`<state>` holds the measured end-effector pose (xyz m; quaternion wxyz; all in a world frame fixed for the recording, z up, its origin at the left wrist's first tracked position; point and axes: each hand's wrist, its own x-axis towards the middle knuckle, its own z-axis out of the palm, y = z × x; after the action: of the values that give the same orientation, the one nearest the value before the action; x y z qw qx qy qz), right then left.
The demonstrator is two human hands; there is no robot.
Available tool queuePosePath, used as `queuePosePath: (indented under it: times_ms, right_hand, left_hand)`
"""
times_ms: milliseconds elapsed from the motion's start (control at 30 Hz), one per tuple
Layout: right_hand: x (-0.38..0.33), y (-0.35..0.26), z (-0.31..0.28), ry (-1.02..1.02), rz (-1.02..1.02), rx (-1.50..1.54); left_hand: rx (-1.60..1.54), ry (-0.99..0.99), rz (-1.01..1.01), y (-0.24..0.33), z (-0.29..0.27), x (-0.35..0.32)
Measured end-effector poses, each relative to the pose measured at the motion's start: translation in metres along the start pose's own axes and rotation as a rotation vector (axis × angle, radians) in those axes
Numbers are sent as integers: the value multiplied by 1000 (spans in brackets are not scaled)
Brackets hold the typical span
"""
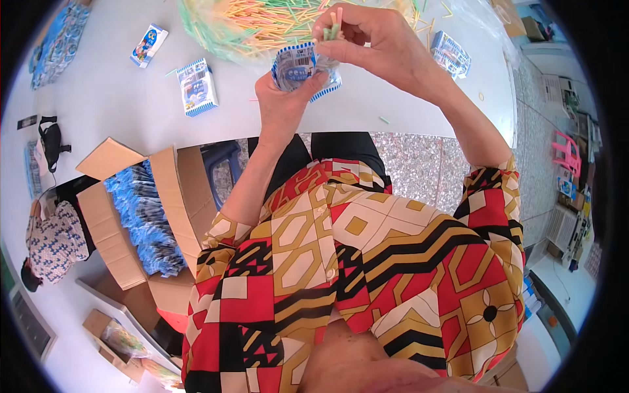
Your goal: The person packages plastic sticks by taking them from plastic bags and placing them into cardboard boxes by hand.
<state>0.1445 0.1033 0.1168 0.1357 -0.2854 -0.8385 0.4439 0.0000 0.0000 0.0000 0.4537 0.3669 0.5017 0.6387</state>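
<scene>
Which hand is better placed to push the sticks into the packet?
Right, probably: the right hand pinches thin pastel-coloured sticks directly above the small blue-and-white plastic packet, which the left hand holds from below.

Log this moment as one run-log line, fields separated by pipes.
left hand: holds small blue-white packet | right hand: pinches a few thin sticks above packet | behind: pile of coloured sticks on table

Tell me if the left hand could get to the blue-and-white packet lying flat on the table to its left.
Probably not at once: the left hand holds a packet. The lying packet has bare table around it.
</scene>
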Motion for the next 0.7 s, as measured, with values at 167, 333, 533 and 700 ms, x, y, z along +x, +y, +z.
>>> queuePosePath:
  times_ms: [167,333,533,700]
  right_hand:
    - [3,11,2,103,-88,259]
    - [21,41,3,215,-761,147]
    - [9,20,-2,238,-325,408]
    - [22,32,1,306,-694,467]
  left_hand:
    - [-44,29,9,4,5,1]
    - [-85,14,34,2,4,10]
    - [-116,9,4,3,5,9]
    - [-114,-20,-64,2,2,8]
